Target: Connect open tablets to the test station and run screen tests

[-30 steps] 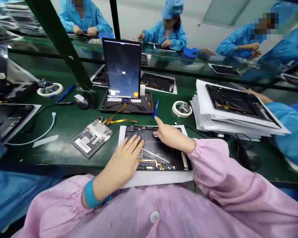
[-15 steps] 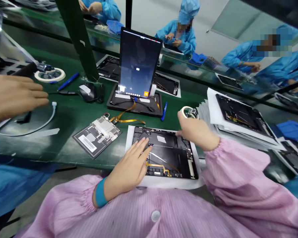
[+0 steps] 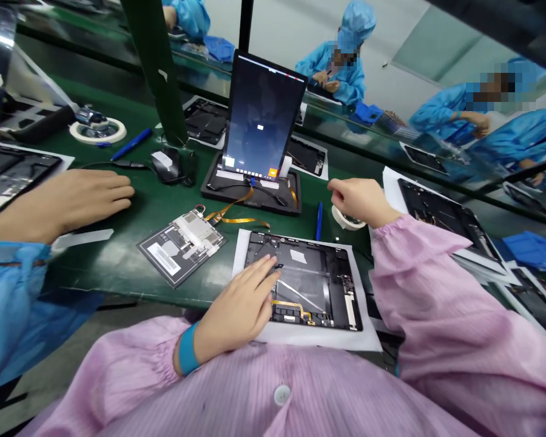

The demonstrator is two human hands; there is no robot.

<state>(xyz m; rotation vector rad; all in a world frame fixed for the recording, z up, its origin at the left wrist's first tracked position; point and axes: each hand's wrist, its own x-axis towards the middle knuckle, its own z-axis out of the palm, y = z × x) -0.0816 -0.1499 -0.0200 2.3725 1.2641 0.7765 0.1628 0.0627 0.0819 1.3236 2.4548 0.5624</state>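
Note:
An opened tablet chassis [image 3: 316, 285] lies on a white sheet [image 3: 368, 340] at the bench's front edge, its black insides and an orange flex cable showing. My left hand [image 3: 241, 306] rests flat on its left part, fingers stretched out. My right hand [image 3: 359, 200] hovers over a roll of white tape [image 3: 346, 220] beyond the chassis, fingers curled together as in a pinch; what they hold I cannot make out. A blue pen [image 3: 319, 220] lies just left of the tape.
A tablet [image 3: 264, 118] stands upright in a black tray [image 3: 255, 191]. A circuit board [image 3: 182, 243] with an orange ribbon lies left of the chassis. A neighbour's hand [image 3: 68, 200] rests at left. A stack of chassis on sheets [image 3: 441, 212] sits right. Other people work behind.
My right hand left the chassis and rose over the tape roll, its fingers closing. The neighbour's hand came down onto the bench at left. My left hand stayed put.

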